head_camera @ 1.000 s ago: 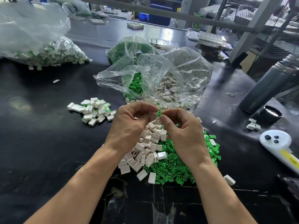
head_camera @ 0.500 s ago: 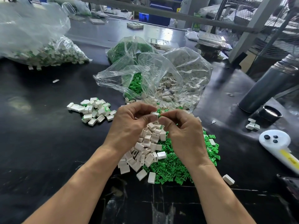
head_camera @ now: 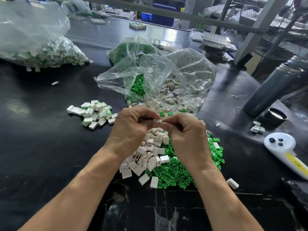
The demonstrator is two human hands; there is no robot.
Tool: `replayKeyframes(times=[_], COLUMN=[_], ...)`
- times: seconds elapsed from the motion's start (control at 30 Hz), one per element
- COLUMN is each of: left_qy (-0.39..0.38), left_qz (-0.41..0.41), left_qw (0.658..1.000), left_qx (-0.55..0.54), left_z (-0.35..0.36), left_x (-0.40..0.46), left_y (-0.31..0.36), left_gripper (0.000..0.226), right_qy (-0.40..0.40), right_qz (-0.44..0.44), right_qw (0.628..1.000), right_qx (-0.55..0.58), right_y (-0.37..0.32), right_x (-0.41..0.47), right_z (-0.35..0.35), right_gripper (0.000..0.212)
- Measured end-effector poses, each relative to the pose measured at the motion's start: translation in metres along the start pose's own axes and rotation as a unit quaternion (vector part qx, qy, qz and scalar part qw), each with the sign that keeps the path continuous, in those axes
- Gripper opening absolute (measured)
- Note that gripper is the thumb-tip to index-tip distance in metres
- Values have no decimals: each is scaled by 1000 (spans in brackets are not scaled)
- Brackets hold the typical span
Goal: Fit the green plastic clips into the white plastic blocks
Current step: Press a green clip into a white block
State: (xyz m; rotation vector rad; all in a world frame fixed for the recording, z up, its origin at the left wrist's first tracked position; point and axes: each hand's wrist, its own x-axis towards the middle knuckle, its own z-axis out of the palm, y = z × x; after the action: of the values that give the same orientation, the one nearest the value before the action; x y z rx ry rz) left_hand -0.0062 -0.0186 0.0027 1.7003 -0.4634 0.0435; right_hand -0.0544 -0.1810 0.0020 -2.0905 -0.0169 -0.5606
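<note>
Closed up since a second ago: fingertips now meeting, green no longer showing between them. Left hand (head_camera: 131,130) pinching a white block (head_camera: 158,121), right hand (head_camera: 186,135) curled tight against its open end, presumably pressing a clip home, though hidden. Best done square to the slot, pushed straight until seated, block held firm. Below, loose white blocks (head_camera: 150,152) heaped beside green clips (head_camera: 173,172) on the black table (head_camera: 41,147); finished pieces (head_camera: 95,114) lying to the left, supply bags (head_camera: 158,77) just beyond.
</note>
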Motion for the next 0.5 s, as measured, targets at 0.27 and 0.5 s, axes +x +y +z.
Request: replayKeyframes(times=[0.27, 0.5], left_qy=[7, 5], left_qz=[-19, -26], left_qw=[999, 997], left_qx=[-48, -70], left_z=[1, 4], left_x=[3, 3], left_y=[-1, -2], left_gripper=[19, 17], right_qy=[1, -8], right_qz=[57, 111], right_qw=[990, 971], right_qx=[130, 213], right_y=[-3, -7], right_x=[0, 2], right_z=[0, 0], right_gripper=[22, 19])
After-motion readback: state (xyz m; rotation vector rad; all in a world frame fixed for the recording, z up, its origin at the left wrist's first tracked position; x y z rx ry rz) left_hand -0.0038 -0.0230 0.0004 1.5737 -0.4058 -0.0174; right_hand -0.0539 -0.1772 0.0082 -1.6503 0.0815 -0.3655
